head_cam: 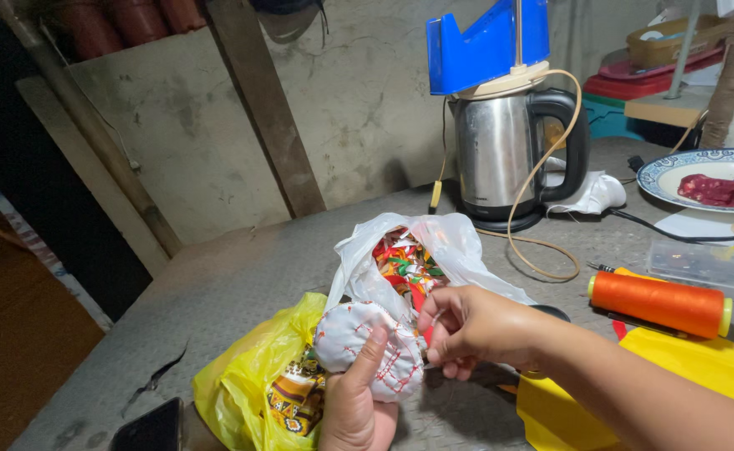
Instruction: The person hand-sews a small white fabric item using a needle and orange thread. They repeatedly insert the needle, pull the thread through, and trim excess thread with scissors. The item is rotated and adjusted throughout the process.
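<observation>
Dark phone (pixel 146 430): lies flat at the near left edge of the grey table (pixel 242 276), untouched.
Yellow plastic bag (pixel 254 380): sits open just left of the hands, patterned cloth showing inside; the left wrist rests against it.
Left hand (pixel 354 409): closed under a white round padded cloth piece with red stitching (pixel 367 338), thumb pressed up across its face, fingers hidden beneath.
Padded piece: held above the table, in front of a white plastic bag of colourful fabric scraps (pixel 404 259), touching that bag's lower edge.
Right hand (pixel 467 330): fingertips pinched shut at the piece's right edge; whatever is pinched, likely a needle or thread, is too small to tell.
Step, judged: hand-stitching the rim. Does best with the thumb steadying the pad close to the stitch, small even bites, thread drawn snug without puckering.
Orange thread spool (pixel 659 303): lies on its side to the right, on yellow cloth (pixel 701 367).
Steel electric kettle (pixel 509 154): stands behind, well apart.
Patterned plate (pixel 676 171): far right, holding something red.
</observation>
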